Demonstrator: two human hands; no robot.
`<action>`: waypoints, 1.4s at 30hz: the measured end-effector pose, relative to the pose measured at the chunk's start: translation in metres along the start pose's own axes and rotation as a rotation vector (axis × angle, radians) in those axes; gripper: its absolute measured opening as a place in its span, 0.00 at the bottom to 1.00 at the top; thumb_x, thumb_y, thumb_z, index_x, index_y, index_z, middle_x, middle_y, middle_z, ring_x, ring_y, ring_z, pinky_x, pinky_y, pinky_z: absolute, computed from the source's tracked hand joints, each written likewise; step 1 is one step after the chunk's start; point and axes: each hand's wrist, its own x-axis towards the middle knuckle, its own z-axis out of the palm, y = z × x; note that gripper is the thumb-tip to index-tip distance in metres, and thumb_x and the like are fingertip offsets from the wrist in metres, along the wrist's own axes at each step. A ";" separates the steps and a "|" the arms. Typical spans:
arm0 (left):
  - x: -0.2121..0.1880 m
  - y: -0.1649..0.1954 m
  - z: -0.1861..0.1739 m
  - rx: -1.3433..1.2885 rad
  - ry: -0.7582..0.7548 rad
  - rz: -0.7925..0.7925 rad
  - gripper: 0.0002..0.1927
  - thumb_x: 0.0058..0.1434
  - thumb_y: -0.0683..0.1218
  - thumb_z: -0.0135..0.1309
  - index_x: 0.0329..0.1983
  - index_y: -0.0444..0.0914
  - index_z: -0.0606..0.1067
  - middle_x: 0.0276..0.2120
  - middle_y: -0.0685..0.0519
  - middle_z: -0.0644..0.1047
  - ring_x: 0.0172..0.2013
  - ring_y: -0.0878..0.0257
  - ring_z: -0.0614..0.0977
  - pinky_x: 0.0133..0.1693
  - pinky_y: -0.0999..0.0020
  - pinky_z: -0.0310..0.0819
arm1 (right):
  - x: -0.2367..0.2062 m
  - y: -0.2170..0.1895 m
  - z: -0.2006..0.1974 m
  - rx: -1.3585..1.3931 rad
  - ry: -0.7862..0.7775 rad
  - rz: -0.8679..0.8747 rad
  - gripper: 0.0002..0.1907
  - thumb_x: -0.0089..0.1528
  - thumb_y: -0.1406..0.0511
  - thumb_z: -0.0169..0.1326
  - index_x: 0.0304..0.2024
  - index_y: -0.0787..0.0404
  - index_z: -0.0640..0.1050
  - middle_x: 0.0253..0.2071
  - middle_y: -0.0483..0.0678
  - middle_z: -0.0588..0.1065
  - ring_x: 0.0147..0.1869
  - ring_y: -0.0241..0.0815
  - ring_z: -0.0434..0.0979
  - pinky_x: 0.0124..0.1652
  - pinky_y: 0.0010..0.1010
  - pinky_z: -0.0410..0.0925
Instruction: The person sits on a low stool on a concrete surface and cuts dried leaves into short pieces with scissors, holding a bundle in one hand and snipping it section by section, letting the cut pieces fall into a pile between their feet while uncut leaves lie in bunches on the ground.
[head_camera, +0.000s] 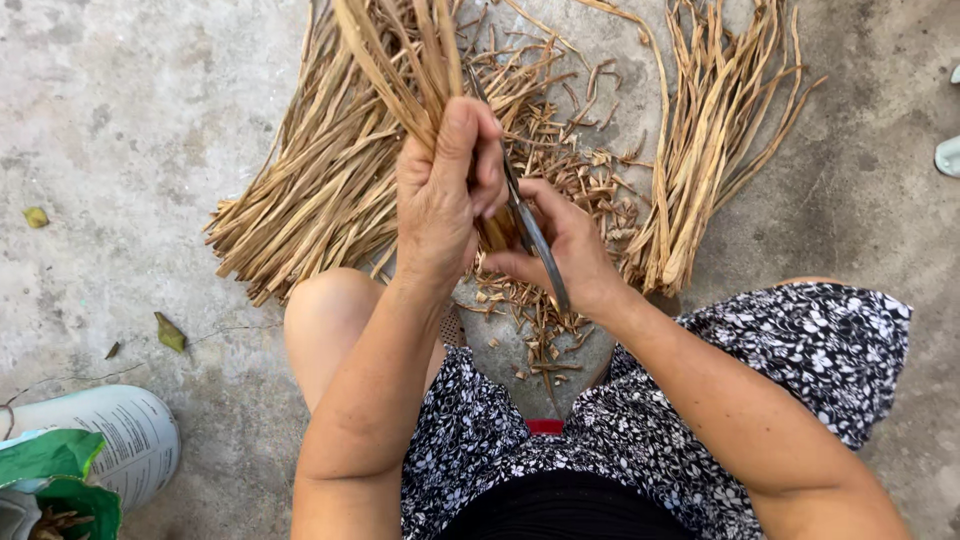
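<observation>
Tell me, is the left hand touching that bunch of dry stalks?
Touching. The head view shows the left hand closed around the bunch of dry stalks, thumb and fingers wrapped over its lower end with no gap.

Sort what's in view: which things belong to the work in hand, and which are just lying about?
In use:
left hand gripping a bunch of dry stalks
right hand holding a blade against the bunch
left pile and right pile of stalks
trimmings on the ground

Lying about:
sack
fallen leaves
pale object at the right edge
</observation>
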 end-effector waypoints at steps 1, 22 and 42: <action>0.002 0.002 0.004 -0.013 0.023 0.039 0.18 0.79 0.54 0.52 0.43 0.34 0.74 0.26 0.56 0.72 0.23 0.74 0.68 0.25 0.78 0.60 | 0.004 -0.006 0.000 0.082 -0.002 0.037 0.31 0.55 0.63 0.71 0.58 0.56 0.73 0.39 0.47 0.80 0.39 0.32 0.79 0.39 0.22 0.75; -0.070 -0.069 -0.084 0.180 -0.537 -0.859 0.21 0.69 0.46 0.55 0.62 0.34 0.70 0.33 0.59 0.76 0.31 0.70 0.80 0.38 0.72 0.81 | -0.011 0.016 -0.114 0.703 0.709 -0.209 0.10 0.75 0.74 0.59 0.42 0.67 0.71 0.32 0.52 0.71 0.29 0.39 0.69 0.30 0.30 0.65; -0.064 -0.081 -0.165 -0.172 0.148 -0.634 0.18 0.67 0.43 0.55 0.59 0.39 0.69 0.35 0.52 0.78 0.31 0.62 0.83 0.34 0.62 0.83 | -0.071 0.007 0.092 0.120 0.238 0.027 0.32 0.58 0.72 0.68 0.62 0.55 0.70 0.55 0.42 0.76 0.50 0.32 0.78 0.45 0.24 0.76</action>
